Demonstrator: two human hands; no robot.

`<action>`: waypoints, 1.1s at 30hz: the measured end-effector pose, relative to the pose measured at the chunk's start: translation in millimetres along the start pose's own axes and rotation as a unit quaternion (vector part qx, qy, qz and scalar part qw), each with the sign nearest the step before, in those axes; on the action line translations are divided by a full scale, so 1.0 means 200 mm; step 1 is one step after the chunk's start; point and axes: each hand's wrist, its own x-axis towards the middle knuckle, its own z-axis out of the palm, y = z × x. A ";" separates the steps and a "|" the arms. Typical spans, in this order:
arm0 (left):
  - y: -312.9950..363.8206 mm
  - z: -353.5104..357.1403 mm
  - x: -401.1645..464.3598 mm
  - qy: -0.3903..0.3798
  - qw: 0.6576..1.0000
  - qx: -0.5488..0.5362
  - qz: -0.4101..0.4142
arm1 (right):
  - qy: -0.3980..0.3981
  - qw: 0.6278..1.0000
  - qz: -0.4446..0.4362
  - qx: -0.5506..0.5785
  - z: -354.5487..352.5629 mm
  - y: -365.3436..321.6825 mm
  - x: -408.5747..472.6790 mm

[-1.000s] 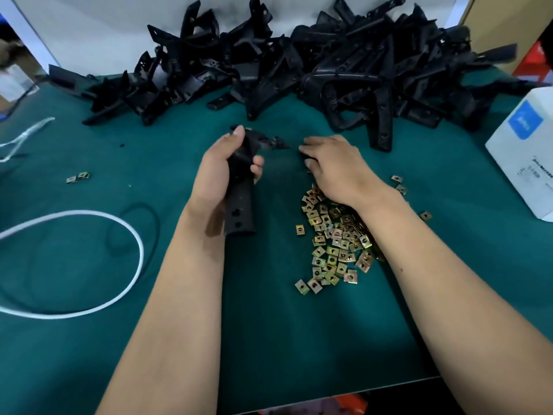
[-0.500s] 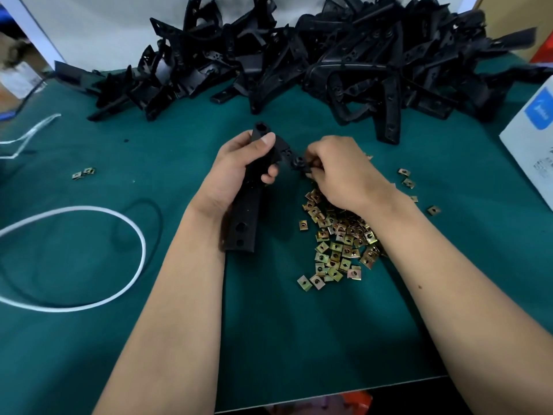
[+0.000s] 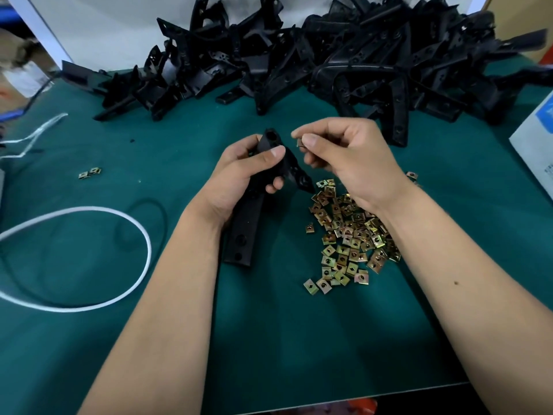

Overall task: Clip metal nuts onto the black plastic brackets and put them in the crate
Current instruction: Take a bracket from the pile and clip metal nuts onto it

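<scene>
My left hand (image 3: 239, 175) grips a long black plastic bracket (image 3: 244, 232) around its upper part, its lower end pointing toward me over the green mat. My right hand (image 3: 350, 163) pinches a small metal nut (image 3: 299, 142) between thumb and forefinger, just right of the bracket's top end and apart from it. A heap of brass-coloured metal nuts (image 3: 350, 235) lies on the mat under my right wrist. A big pile of black brackets (image 3: 329, 61) fills the back of the table. No crate is in view.
A white cord loop (image 3: 89, 295) lies on the left of the green table (image 3: 269, 339). Two stray nuts (image 3: 89, 172) sit at the left. A white box (image 3: 535, 151) stands at the right edge. A white wall backs the bracket pile.
My right hand has lifted off the nut heap with one nut pinched. My left hand has tilted the bracket's top end up toward it.
</scene>
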 end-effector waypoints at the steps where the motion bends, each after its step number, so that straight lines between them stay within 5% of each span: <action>1: 0.00 -0.01 0.00 -0.003 1.000 0.005 -0.002 | -0.010 1.000 0.006 0.003 0.00 0.00 0.00; 33: 0.02 -0.01 0.00 -0.071 0.996 0.037 -0.034 | 0.008 0.998 0.059 0.004 0.03 0.00 -0.01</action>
